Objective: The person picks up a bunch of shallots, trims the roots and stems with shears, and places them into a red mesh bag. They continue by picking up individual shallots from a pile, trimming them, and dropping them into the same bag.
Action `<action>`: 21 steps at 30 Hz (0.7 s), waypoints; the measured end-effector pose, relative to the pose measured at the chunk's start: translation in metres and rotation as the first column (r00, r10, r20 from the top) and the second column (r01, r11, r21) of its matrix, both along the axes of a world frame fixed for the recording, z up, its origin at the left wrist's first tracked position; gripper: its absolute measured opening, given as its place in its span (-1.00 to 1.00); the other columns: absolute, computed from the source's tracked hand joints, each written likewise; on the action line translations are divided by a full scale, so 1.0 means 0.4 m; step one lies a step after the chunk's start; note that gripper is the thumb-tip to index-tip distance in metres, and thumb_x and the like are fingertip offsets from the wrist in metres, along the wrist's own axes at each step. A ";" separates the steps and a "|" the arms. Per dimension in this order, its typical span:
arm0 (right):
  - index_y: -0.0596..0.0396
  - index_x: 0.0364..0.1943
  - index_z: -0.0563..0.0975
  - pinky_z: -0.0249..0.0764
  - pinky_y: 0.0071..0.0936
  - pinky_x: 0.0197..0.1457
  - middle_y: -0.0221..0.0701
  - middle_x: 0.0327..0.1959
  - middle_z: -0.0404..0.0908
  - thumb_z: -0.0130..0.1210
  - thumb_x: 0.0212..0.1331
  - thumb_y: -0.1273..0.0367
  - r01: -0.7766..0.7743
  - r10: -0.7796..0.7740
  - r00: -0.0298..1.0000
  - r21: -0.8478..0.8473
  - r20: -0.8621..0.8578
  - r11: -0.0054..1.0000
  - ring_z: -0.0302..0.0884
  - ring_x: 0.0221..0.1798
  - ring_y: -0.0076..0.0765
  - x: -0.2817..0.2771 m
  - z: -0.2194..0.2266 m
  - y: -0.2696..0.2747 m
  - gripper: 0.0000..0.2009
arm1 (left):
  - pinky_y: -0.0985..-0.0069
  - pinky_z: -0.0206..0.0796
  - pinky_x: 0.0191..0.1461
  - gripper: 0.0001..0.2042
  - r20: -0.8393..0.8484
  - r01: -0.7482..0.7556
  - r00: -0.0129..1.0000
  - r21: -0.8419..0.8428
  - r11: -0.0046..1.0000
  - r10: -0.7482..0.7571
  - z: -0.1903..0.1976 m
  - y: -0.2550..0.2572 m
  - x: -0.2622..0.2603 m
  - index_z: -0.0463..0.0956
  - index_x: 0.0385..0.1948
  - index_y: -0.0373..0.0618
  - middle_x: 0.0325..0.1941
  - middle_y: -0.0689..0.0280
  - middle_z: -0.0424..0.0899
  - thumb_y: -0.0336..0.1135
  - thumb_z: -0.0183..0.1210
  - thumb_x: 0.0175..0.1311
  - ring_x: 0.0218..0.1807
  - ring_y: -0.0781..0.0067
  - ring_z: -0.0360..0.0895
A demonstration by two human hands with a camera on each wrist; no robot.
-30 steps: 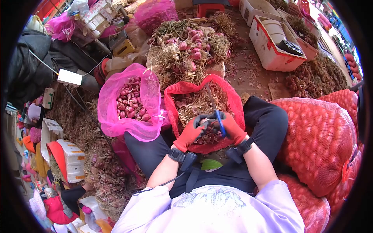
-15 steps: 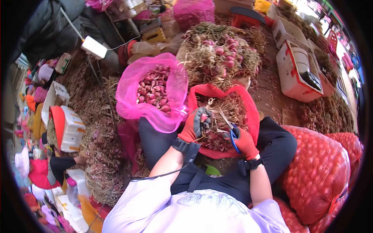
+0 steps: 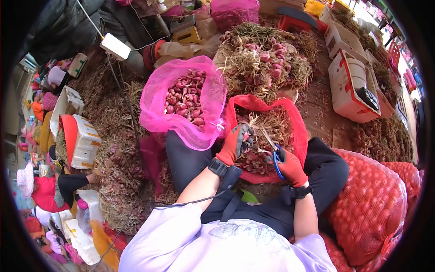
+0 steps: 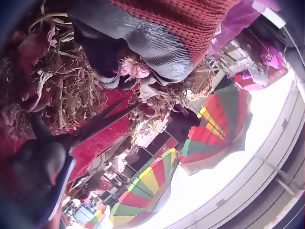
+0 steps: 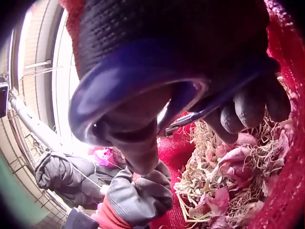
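My left hand (image 3: pixel 236 144), in a red glove with grey coated fingers, curls around a shallot (image 4: pixel 135 69), whose pinkish end shows between the fingertips in the left wrist view. In the same kind of glove, my right hand (image 3: pixel 292 168) grips blue-handled scissors (image 3: pixel 277 164), thumb and fingers through the loops. The blades point up and left, slightly parted, towards the left hand. Both hands are over a red mesh bag (image 3: pixel 299 131) holding dry roots and papery skins (image 5: pixel 233 171). To its left, a pink mesh bag (image 3: pixel 156 102) contains loose shallots (image 3: pixel 185 97).
Beyond the bags lies a heap of shallots with dry stalks (image 3: pixel 267 61). Full red net sacks (image 3: pixel 367 199) stand at the right, and white foam boxes (image 3: pixel 349 93) farther back. Dried bundles (image 3: pixel 115 181) cover the left ground, crossed by a cable from a white power strip (image 3: pixel 115 46).
A second ago both hands were together at the shallot with the scissors; they have since moved apart. The head view has swung, shifting the whole scene rightward in the picture.
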State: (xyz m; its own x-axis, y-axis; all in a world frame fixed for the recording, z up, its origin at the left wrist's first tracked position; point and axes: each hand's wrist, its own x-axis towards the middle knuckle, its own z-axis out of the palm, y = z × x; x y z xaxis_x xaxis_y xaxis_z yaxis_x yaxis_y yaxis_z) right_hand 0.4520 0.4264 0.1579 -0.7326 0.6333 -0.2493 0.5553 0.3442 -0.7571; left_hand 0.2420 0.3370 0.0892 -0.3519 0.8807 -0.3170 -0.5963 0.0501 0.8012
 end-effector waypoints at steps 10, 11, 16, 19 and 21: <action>0.13 -0.21 0.55 0.40 -0.24 -0.21 -0.16 -0.37 0.59 0.23 -0.03 0.06 0.038 -0.038 0.998 0.000 -0.050 0.999 0.57 -0.29 -0.07 -0.001 -0.035 0.007 -0.56 | 0.58 0.29 -0.42 -0.78 -0.339 -0.066 0.941 -0.124 0.990 0.020 -0.059 0.015 0.034 0.49 -0.20 -0.17 -0.44 0.40 0.53 -0.23 0.00 0.32 -0.46 0.62 0.41; 0.17 -0.31 0.56 0.39 -0.24 -0.25 -0.14 -0.44 0.58 0.23 -0.02 0.10 0.067 -0.067 0.996 -0.008 -0.057 0.998 0.56 -0.33 -0.04 0.002 -0.035 0.008 -0.62 | 0.55 0.31 -0.40 -0.77 -0.476 -0.092 0.880 -0.191 0.977 -0.010 -0.050 0.013 0.037 0.50 -0.18 -0.18 -0.43 0.37 0.55 -0.24 0.01 0.31 -0.45 0.59 0.42; 0.26 -0.27 0.62 0.40 -0.55 -0.39 -0.42 -0.47 0.63 0.08 0.10 0.46 0.086 -0.113 0.985 -0.198 -0.133 0.977 0.50 -0.48 -0.59 0.027 -0.070 0.029 -0.83 | 0.34 0.30 0.09 -0.68 -0.972 -0.071 0.236 -0.022 0.997 -0.005 -0.202 0.036 0.061 0.39 0.04 -0.19 0.04 0.06 0.46 -0.29 -0.02 0.28 0.00 0.16 0.45; 0.23 -0.16 0.56 0.32 -0.57 -0.56 -0.52 -0.55 0.54 0.06 0.14 0.40 0.154 -0.246 0.953 -0.413 -0.178 0.897 0.41 -0.59 -0.62 0.043 -0.112 0.070 -0.77 | 0.18 0.17 0.23 -0.59 -0.988 0.161 -0.109 0.094 0.982 0.112 -0.140 0.048 0.065 0.31 0.14 -0.14 0.15 0.05 0.36 -0.34 -0.08 0.21 0.18 0.01 0.27; 0.22 -0.08 0.51 0.33 -0.56 -0.56 -0.51 -0.53 0.52 0.07 0.15 0.37 0.096 -0.251 0.932 -0.489 -0.262 0.867 0.42 -0.58 -0.60 0.029 -0.133 0.075 -0.72 | 0.24 0.22 0.17 -0.48 -0.759 0.166 0.632 -0.064 0.984 -0.156 0.012 0.013 0.095 0.32 0.11 -0.15 0.07 0.01 0.39 -0.28 0.11 0.02 0.07 -0.01 0.37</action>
State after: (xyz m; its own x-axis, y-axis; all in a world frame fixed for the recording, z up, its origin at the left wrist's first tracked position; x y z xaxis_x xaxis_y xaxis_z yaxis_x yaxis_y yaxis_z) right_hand 0.4638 0.4565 0.1047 -0.7091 0.6254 -0.3255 0.2858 -0.1670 -0.9436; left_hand 0.2801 0.3422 0.0939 -0.3165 0.9486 0.0053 0.2380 0.0740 0.9685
